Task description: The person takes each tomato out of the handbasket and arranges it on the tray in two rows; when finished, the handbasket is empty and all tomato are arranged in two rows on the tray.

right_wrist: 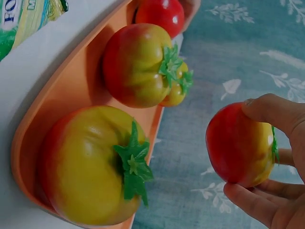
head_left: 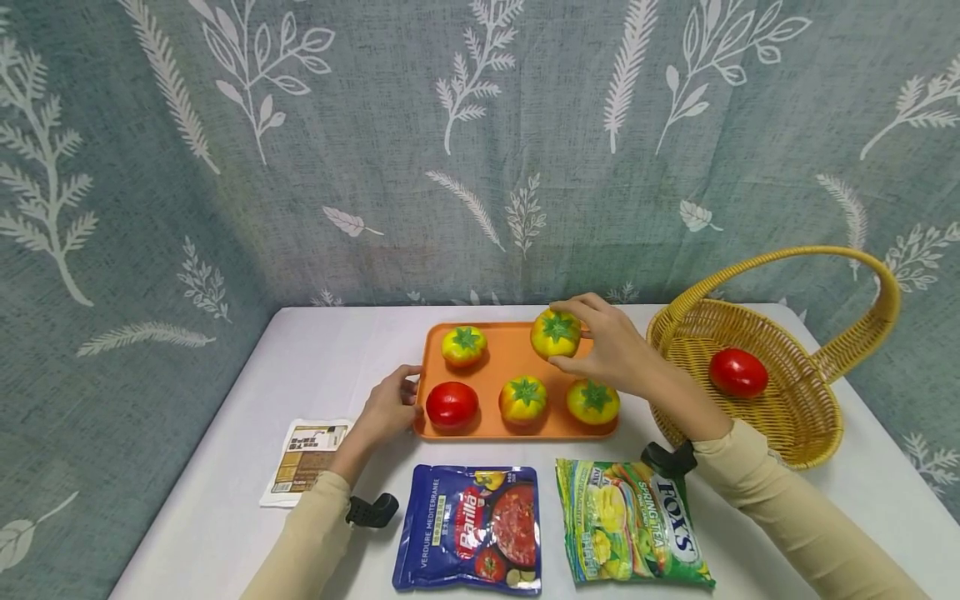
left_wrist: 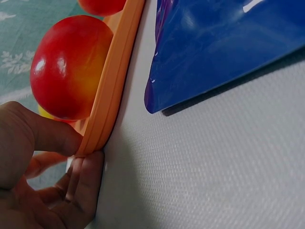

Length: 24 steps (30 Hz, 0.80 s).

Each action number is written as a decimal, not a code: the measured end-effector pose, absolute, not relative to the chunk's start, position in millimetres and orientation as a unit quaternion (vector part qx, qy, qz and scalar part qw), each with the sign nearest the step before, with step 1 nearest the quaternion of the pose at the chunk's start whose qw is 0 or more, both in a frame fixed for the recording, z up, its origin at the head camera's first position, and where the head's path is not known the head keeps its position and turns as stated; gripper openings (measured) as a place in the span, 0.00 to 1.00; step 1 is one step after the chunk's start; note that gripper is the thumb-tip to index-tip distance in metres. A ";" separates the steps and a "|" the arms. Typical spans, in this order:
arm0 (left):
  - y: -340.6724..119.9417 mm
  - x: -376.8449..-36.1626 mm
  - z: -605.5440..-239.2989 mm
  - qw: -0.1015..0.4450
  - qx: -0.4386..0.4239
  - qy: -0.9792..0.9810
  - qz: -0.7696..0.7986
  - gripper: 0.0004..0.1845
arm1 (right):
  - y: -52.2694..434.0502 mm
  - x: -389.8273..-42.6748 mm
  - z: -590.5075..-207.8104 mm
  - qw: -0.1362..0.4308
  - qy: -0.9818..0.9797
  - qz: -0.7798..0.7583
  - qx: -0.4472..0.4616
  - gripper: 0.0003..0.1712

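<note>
table: white cloth-covered table [head_left: 225, 467] set against a grey-green curtain [head_left: 150, 167] printed with white leaves.
near edge: blue barilla pouch [head_left: 471, 528] and green fox's candy bag [head_left: 632, 522] lie flat side by side; a small white packet [head_left: 306, 460] lies to their left.
left hand: left hand [head_left: 388, 406] grips the left rim of the orange tray [head_left: 495, 371], thumb on top and fingers curled beneath, as the left wrist view shows.
tray contents: red tomato [head_left: 452, 405] at the near left corner just beside that hand; three yellow-green tomatoes rest on it, one at the back left [head_left: 463, 346], one near the middle [head_left: 522, 398], one at the near right [head_left: 592, 402].
right hand: right hand [head_left: 611, 343] clasps a held tomato [head_left: 556, 333] between thumb and fingertips, over the tray's far right corner; the right wrist view shows it lifted clear of the tray.
far right: wicker basket [head_left: 810, 417] with a tall handle stands beside the tray, a second red tomato [head_left: 738, 372] inside it.
</note>
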<state>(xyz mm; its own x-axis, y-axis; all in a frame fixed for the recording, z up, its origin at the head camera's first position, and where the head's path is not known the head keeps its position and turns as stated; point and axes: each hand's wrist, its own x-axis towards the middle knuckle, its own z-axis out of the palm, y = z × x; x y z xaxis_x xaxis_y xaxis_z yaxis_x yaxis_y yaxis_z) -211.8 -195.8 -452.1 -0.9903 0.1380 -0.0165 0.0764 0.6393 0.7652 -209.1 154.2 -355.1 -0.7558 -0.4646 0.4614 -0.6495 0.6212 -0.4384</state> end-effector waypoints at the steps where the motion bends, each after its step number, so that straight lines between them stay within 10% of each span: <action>1: -195.9 -211.8 -452.3 0.036 0.059 0.905 0.420 0.34 | 152.8 -210.7 -355.8 0.150 -0.889 0.301 0.312 0.37; 24: -197.4 -212.3 -454.0 0.035 0.058 0.901 0.429 0.35 | 121.8 -247.6 -371.7 0.066 -0.925 0.254 0.274 0.36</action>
<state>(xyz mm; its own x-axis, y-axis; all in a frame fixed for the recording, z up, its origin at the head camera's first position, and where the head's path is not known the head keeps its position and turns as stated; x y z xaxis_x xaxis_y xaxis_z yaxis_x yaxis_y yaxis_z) -212.3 -197.4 -454.0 -0.9909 0.1339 -0.0132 0.0741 0.6251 0.7770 -247.6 121.8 -371.7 -0.8411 -0.4738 0.2609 -0.5406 0.7210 -0.4335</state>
